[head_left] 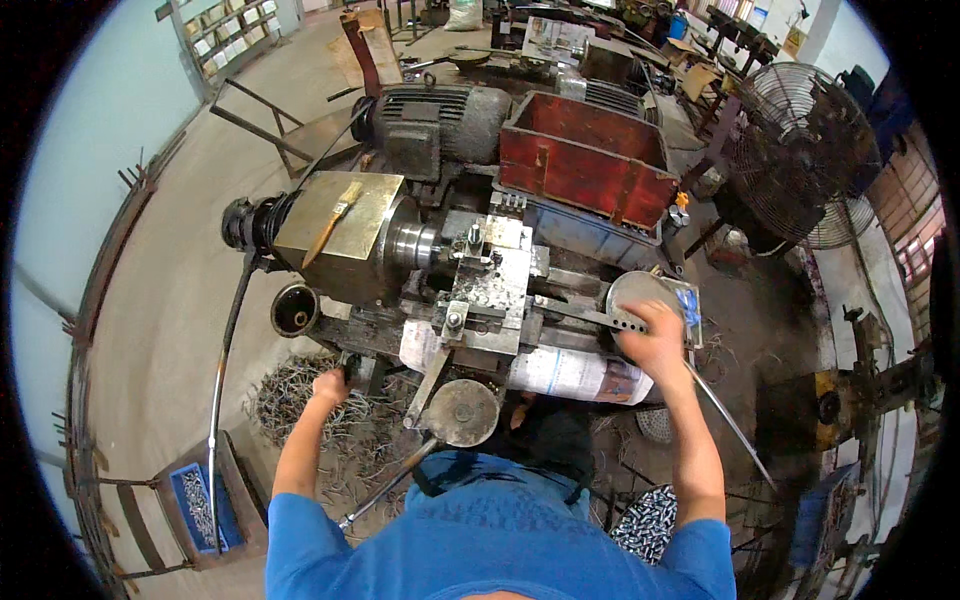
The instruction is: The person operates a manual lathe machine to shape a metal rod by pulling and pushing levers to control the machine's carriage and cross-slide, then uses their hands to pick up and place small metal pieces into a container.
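A small metal lathe stands before me, its chuck (412, 245) at the left and its tool slide (492, 285) in the middle. My right hand (655, 338) is closed at the end of a flat perforated metal bar (580, 313) that runs out from the slide. Just beyond that hand lies a round metal plate (635, 290). My left hand (330, 386) is curled at a dark handle (350, 366) below the lathe bed; its fingers are partly hidden. Between my arms sits a round metal disc (464, 412) beside a flat lever (428, 388).
A brush (332, 222) lies on the headstock cover (300, 240). Behind the slide stands a red metal bin (580, 175). Metal shavings (285, 395) heap below left, near a blue tray (180, 475) of small parts. A large fan (800, 140) and long rods (225, 370) flank the machine.
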### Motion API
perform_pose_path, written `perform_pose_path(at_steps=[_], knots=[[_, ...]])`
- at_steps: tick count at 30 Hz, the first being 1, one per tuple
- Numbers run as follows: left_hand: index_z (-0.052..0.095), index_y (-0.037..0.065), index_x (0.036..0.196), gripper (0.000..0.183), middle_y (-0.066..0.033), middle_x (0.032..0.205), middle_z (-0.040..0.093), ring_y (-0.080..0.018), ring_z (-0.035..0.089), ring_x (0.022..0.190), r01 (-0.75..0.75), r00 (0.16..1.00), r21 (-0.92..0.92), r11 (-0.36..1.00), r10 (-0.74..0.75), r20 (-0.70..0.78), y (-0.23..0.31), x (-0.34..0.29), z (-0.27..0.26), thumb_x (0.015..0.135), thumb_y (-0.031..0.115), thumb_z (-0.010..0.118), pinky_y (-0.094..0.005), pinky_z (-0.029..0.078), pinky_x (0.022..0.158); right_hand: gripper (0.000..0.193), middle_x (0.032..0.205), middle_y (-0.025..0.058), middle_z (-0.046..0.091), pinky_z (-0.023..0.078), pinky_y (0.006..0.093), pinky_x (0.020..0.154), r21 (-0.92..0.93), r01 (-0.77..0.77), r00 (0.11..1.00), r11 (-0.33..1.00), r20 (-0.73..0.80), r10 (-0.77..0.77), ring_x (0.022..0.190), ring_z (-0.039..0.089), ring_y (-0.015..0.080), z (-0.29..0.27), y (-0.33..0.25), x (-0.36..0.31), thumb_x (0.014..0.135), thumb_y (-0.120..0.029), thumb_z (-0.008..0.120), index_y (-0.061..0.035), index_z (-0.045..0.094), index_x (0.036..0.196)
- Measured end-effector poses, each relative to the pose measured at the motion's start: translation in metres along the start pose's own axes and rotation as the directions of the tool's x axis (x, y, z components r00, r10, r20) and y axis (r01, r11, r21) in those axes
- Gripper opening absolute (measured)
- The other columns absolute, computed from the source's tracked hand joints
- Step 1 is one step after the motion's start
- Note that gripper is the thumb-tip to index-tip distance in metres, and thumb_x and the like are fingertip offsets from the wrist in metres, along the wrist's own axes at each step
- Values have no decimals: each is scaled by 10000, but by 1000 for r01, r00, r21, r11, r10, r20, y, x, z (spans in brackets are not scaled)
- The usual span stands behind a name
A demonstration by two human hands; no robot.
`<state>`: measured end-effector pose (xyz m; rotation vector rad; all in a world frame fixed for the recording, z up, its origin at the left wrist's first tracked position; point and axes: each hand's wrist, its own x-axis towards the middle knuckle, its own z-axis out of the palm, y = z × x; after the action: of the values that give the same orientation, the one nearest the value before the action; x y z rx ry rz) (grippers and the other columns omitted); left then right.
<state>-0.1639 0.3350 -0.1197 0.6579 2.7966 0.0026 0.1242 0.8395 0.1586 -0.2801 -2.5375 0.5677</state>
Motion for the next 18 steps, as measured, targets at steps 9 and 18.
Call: perform_pose_path(at_steps=[9,18], knots=[[630,111,1085,314,-136,809,666,-301,647,747,119,866,-207,971,-203,-458,-68,-88,-199,824,282,596,-393,501,668,301,930,86,639,355,414,948,-122,553,803,825,342,-488,984,539,261,140,-122,149,550,-245,642,-59,699,780],[570,18,857,520,-231,747,627,-414,621,754,498,663,-262,826,-558,-499,-80,-148,-151,735,517,652,-488,483,669,256,802,96,672,334,414,964,-301,585,720,753,620,-312,906,601,246,170,-141,172,586,-301,638,-114,710,745]])
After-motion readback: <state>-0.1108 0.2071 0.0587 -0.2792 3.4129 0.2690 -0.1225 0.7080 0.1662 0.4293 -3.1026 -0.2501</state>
